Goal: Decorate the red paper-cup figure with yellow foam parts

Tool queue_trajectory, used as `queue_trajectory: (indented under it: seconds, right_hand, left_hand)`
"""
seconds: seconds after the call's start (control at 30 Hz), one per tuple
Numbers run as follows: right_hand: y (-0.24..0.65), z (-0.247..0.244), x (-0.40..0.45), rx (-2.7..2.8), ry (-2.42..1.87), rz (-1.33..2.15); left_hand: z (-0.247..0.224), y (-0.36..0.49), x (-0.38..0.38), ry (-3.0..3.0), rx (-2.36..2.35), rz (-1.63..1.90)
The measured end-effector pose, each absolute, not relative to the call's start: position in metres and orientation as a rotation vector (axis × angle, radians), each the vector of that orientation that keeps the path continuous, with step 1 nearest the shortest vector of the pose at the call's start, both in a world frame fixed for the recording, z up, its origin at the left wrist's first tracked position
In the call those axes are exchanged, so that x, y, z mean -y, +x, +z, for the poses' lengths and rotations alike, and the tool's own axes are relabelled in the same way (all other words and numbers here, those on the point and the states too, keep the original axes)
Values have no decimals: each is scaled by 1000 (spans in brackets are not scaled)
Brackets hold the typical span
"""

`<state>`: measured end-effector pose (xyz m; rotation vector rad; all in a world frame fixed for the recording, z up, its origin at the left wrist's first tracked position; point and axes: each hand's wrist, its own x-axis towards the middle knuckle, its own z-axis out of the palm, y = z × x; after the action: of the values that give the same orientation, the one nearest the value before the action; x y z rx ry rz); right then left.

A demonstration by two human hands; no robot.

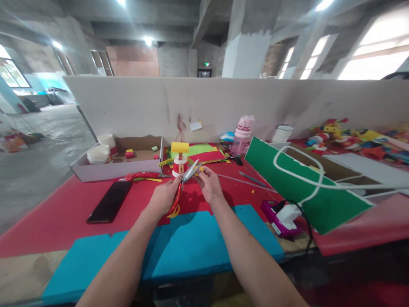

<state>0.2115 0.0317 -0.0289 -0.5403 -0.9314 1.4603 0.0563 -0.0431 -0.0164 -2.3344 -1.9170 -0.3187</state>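
My left hand is closed round the red handles of a pair of scissors, whose blades are parted and point up and to the right. Pinched in the fingers of my right hand is a small piece of yellow paper, close to the blades; whether they touch it I cannot tell. Just behind the scissors stands a white cup with a red band. A yellow paper roll sits above it on a coiled stem. Yellow paper scraps lie below my left hand.
A black phone lies at left, with a shallow box of paper cups behind it. Blue sheets cover the front edge. To the right are a purple power strip, a white cable and a green board. A pink bottle stands behind.
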Motion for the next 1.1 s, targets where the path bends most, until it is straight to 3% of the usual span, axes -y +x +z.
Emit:
queue_trajectory:
  seconds: [1.1]
  right_hand:
    - [211,-30,-33,908,-502,1497]
  left_hand:
    - [-12,58,45,-2338,1956,-304]
